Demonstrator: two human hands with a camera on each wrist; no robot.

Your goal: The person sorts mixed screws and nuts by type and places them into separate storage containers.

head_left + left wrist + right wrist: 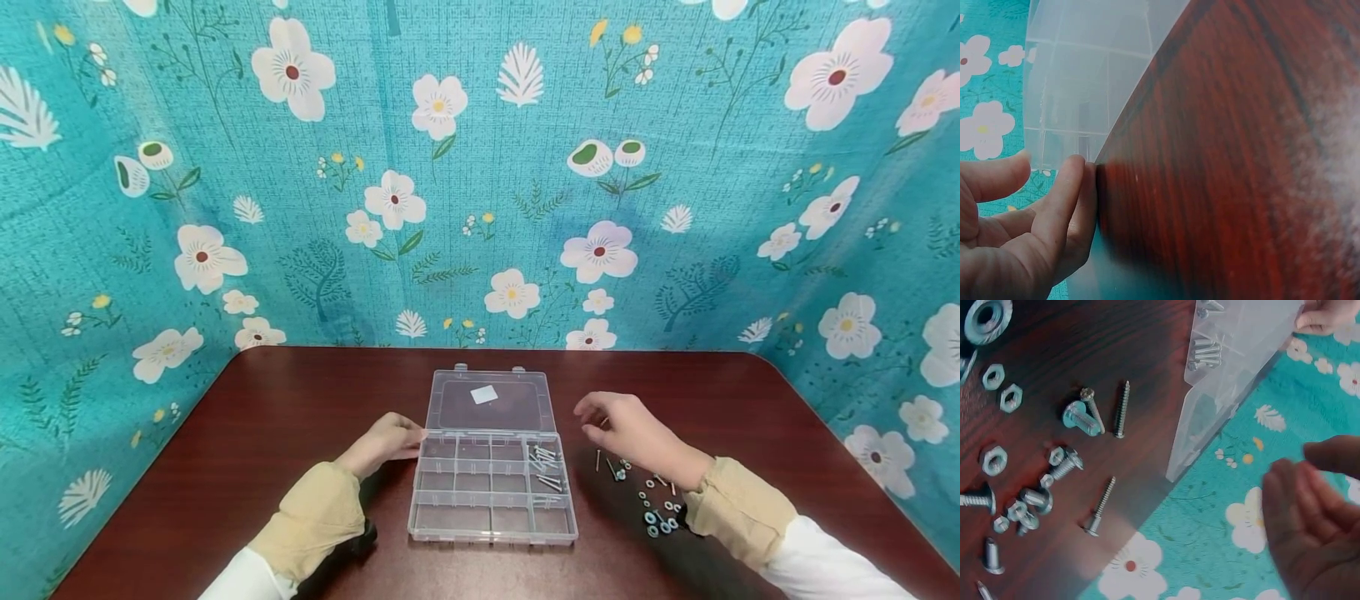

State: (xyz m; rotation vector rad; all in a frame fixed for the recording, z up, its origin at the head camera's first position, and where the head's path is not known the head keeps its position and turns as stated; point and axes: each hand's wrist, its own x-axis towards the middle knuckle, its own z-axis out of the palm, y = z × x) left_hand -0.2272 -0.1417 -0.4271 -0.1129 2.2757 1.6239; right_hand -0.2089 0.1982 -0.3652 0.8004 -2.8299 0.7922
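A clear plastic compartment box (453, 517) lies on the table with its lid (491, 408) folded back. Screws (547, 467) lie in its right-hand compartments. My left hand (386, 442) rests at the box's left side; in the left wrist view its fingertips touch the box's edge, the thumb apart. Beyond the box's right side, my right hand (626, 425) hovers over the table. Its fingers are loosely bent, and nothing shows between them in the right wrist view. Loose screws (1122, 409), hex nuts (1011, 399) and washers (988, 319) lie scattered below it.
The dark red wooden table (300, 392) has rounded far corners. A teal flowered cloth (480, 167) hangs behind it and along both sides. A small white label (483, 394) sits on the lid.
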